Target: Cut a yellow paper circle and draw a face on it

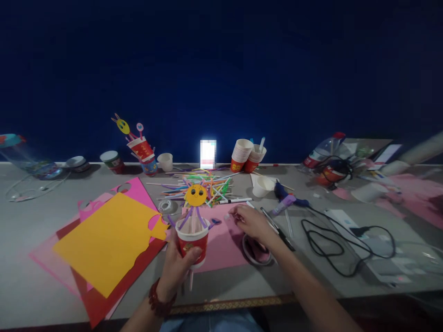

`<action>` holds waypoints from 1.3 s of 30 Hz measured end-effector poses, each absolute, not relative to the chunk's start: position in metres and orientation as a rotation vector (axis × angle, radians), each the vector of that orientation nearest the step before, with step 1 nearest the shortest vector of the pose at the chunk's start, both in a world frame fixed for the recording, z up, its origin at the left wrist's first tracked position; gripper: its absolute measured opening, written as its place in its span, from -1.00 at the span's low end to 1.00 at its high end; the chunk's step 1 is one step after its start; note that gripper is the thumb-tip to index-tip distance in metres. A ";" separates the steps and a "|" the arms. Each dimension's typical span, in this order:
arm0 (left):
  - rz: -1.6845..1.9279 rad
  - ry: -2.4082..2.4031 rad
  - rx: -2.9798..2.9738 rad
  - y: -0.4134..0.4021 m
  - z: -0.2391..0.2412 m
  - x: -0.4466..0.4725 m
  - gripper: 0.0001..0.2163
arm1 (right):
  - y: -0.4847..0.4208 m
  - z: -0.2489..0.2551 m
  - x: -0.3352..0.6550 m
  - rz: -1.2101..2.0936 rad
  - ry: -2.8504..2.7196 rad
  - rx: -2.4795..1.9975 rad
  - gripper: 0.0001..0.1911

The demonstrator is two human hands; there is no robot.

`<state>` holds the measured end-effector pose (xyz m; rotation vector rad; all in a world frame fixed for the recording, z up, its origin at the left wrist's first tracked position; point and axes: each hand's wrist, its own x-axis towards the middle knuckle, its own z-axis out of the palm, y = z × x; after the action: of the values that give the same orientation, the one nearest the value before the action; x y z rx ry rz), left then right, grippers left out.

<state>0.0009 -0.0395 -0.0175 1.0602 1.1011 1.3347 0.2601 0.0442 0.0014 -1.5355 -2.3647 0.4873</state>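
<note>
My left hand (183, 260) is wrapped around a red paper cup (196, 243) with a white rim. Out of the cup rises a straw topped by a round yellow paper face (196, 195), and purple pipe cleaners spread from it like limbs. A straw end sticks out below the cup. Above a pink paper sheet (221, 249), my right hand (251, 221) has its fingers bent together; a small pale bit shows at the tips, too blurred to name. A wide roll of tape (256, 251) lies just below that hand.
Coloured paper sheets (104, 244) lie left. Straws and pipe cleaners (214, 184) are heaped ahead, near stacked cups (242, 154) and a lit screen (208, 154). A glue gun (290, 193), black cable (308, 249), power strip (349, 226) and bottle (321, 152) stand or lie right.
</note>
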 end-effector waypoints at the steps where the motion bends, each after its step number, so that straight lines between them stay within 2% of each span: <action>1: 1.314 1.114 1.085 -0.039 -0.016 0.001 -0.24 | 0.047 -0.001 0.257 0.489 -2.388 -1.526 -0.72; 7: 1.204 1.198 1.217 -0.032 -0.007 0.003 -0.32 | 0.053 -0.002 0.249 0.429 -2.498 -1.513 -0.82; 12: 1.183 1.229 1.223 -0.030 -0.008 0.005 -0.37 | 0.052 0.001 0.251 0.421 -2.528 -1.488 -0.76; 20: 1.119 1.336 1.475 -0.029 -0.016 0.003 -0.35 | 0.055 0.001 0.248 0.494 -2.436 -1.512 -0.83; 26: 1.046 1.492 1.597 -0.031 -0.017 0.002 -0.25 | 0.046 0.012 0.254 0.677 -2.239 -1.462 -0.95; 31: 1.091 1.519 1.616 -0.033 -0.018 -0.001 -0.30 | 0.020 0.026 0.252 0.994 -1.722 -1.260 -0.82; 35: 1.324 1.612 1.844 -0.038 -0.007 -0.002 -0.41 | -0.007 0.034 0.231 1.176 -1.562 -1.097 -0.75; 39: 1.243 1.331 2.012 -0.049 0.023 0.002 -0.75 | -0.025 0.038 0.212 1.231 -1.555 -1.029 -0.77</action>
<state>0.0023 -0.0488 0.0227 2.0116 1.3311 1.2426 0.2119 -0.0252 0.0380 -1.0293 -1.5552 1.2310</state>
